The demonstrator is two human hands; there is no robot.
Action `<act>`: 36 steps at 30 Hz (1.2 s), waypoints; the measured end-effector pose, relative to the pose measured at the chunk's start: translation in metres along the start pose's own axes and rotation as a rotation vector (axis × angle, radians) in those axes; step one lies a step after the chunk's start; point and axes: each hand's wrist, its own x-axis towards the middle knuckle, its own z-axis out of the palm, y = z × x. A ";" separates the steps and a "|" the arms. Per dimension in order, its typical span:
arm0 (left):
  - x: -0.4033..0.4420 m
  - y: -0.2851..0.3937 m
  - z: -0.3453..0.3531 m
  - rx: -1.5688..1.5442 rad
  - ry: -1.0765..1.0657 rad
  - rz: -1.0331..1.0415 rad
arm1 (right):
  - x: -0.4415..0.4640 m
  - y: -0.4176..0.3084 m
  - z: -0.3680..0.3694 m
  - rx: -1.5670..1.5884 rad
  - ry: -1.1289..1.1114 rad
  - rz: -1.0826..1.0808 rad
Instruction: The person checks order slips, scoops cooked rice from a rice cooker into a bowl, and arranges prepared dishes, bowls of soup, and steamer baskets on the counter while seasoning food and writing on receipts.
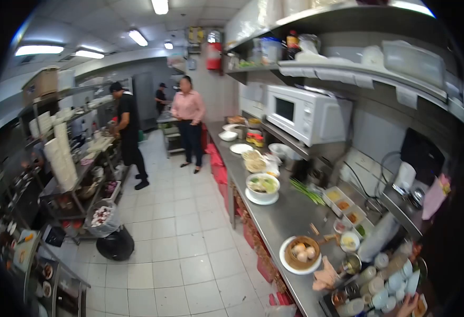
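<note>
At the bottom right edge, a hand (409, 305), seemingly my right one, shows only in part. Its blurred fingers are right below a pale blue dish-like item (412, 283); whether they grip it I cannot tell. Around it crowd several squeeze bottles (372, 285) with pale tops. To the left, a bamboo steamer (301, 239) with several round buns (302, 252) sits on a white plate (286, 264). Between steamer and bottles lies a crumpled pinkish cloth (325, 274). My left hand is out of view.
The steel counter (274, 222) also carries a soup bowl (262, 184), green onions (307, 191) and seasoning trays (340, 201). A microwave (308, 113) stands above. Two people, one in a pink shirt (188, 105), one in black (129, 116), stand across the tiled floor (179, 238); another is farther back.
</note>
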 end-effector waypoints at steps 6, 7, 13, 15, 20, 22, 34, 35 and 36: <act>0.009 0.099 0.022 -0.627 -0.869 -0.073 | -0.159 -0.212 -0.030 0.295 -0.328 0.231; 0.001 0.132 0.025 -0.844 -0.901 -0.165 | -0.179 -0.248 -0.031 0.460 -0.548 0.306; -0.069 0.273 0.042 -0.931 -1.531 -0.618 | -0.293 -0.317 -0.045 0.246 -0.889 0.064; -0.083 0.272 0.069 -0.619 -1.478 -0.542 | -0.318 -0.306 -0.068 0.159 -0.976 0.060; -0.151 0.316 0.129 -0.725 -1.688 -0.926 | -0.312 -0.312 -0.205 0.176 -0.543 0.423; -0.172 0.314 0.171 -0.785 -1.708 -0.948 | -0.313 -0.298 -0.278 -0.015 -0.368 0.425; -0.308 0.391 0.362 -1.012 -1.822 -1.169 | -0.243 -0.177 -0.607 -0.394 -0.386 0.673; -0.313 0.402 0.372 -1.025 -1.844 -1.131 | -0.224 -0.158 -0.619 -0.352 -0.367 0.716; -0.315 0.411 0.383 -0.986 -1.837 -1.061 | -0.204 -0.140 -0.630 -0.342 -0.369 0.729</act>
